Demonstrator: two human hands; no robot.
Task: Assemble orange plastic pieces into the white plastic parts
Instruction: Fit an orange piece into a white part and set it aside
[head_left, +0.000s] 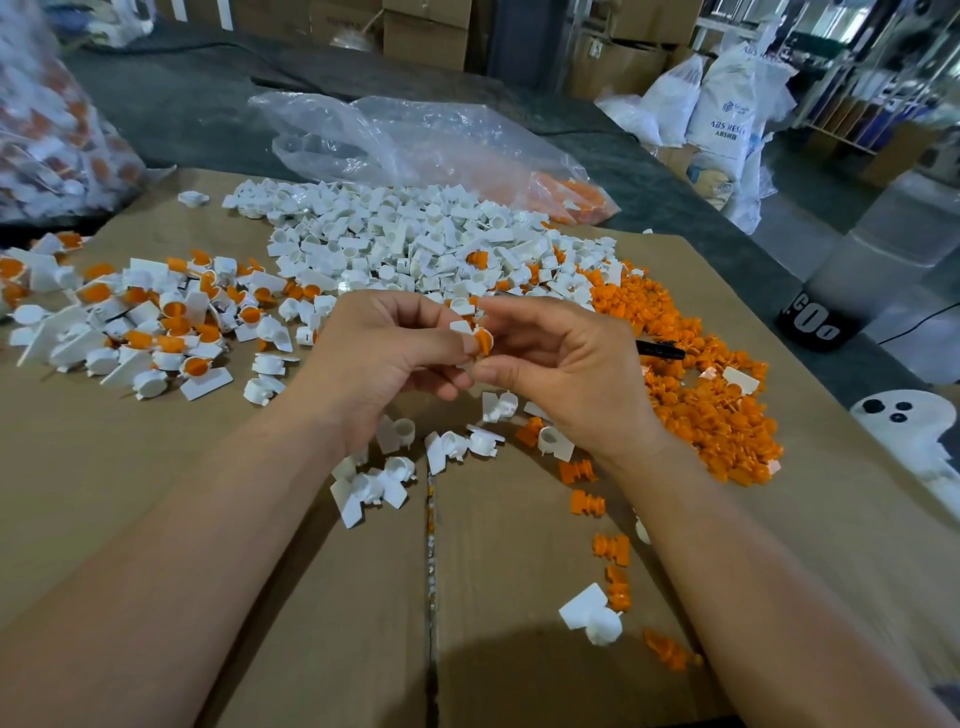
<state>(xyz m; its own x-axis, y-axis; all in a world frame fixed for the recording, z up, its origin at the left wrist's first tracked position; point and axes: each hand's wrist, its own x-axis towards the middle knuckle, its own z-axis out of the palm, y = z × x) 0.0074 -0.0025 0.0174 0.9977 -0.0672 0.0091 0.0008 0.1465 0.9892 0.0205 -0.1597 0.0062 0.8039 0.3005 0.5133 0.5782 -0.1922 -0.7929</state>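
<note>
Both hands meet above the middle of the cardboard. My left hand (387, 351) pinches a white plastic part (461, 327) with an orange piece (483, 340) at its thumb tip. My right hand (566, 364) has curled fingers closing on the same orange piece from the right. A big heap of white parts (410, 239) lies beyond the hands. Loose orange pieces (711, 395) are heaped to the right. Assembled white-and-orange parts (156, 317) lie spread at the left.
A few white parts (384, 478) and orange pieces (587, 501) lie scattered near my wrists. A clear plastic bag (395, 140) lies behind the heap, another full bag (57, 130) at far left. A black pen (660, 349) lies beside my right hand. The cardboard (156, 493) has a centre seam.
</note>
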